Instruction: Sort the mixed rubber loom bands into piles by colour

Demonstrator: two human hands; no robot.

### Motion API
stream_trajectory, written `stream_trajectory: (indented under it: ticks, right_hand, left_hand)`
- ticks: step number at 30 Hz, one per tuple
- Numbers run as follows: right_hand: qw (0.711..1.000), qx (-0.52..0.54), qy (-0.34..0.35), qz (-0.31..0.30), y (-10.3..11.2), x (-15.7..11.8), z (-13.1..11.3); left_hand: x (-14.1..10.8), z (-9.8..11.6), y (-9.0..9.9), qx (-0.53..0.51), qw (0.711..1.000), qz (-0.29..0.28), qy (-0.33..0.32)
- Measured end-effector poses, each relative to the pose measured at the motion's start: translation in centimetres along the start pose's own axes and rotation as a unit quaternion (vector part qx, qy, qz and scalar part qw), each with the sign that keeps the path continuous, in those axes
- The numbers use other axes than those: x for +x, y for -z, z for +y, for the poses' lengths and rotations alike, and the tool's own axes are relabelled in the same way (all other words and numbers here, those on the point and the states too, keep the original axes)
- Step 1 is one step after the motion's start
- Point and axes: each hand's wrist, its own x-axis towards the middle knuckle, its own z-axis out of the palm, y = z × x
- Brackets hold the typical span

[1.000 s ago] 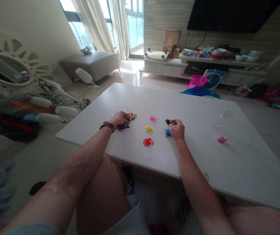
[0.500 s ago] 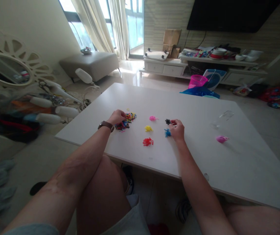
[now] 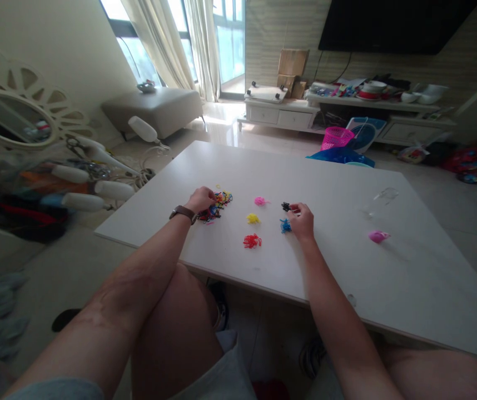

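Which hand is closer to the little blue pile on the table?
The right hand: it is right beside the blue pile. The left hand is well off to the left, at the mixed-colour pile.

Daylit room around a pale table (image 3: 347, 194), with windows (image 3: 230, 44) beyond it.
Behind the table, cream curtains (image 3: 203, 50) hang beside the glass, and a black television (image 3: 392, 25) is mounted on a striped wall (image 3: 284, 22) above a low white cabinet (image 3: 280, 115). Left of the table are a grey-beige bench (image 3: 163, 108) and an oval mirror (image 3: 13, 118) in a petal-like frame; sunlight gleams on the glossy tiled floor (image 3: 222, 125) behind it.
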Motion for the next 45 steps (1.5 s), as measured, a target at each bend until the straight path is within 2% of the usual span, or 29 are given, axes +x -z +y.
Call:
stream_trajectory:
  ticks: [7,13,27,35,45]
  right_hand:
    - [1.000,0.001,-0.006,-0.001,0.1,0.0,-0.2]
    - [1.000,0.001,-0.004,0.001,0.1,0.0,-0.3]
    - [1.000,0.001,-0.009,-0.005,0.2,-0.1,-0.4]
    - [1.000,0.002,-0.012,-0.008,0.1,-0.1,-0.4]
    - [1.000,-0.004,-0.010,-0.014,0.2,0.0,-0.4]
  left_hand:
    - [-0.1,0.3,0.1,0.019,0.999,-0.003,-0.033]
    - [-0.3,0.4,0.2,0.016,0.999,-0.023,-0.024]
    - [-0.5,0.8,0.0,0.012,0.999,-0.022,-0.026]
    - [-0.1,0.4,0.1,-0.036,0.999,0.013,-0.023]
    - [-0.4,1.3,-1.1,0.050,0.998,0.013,-0.047]
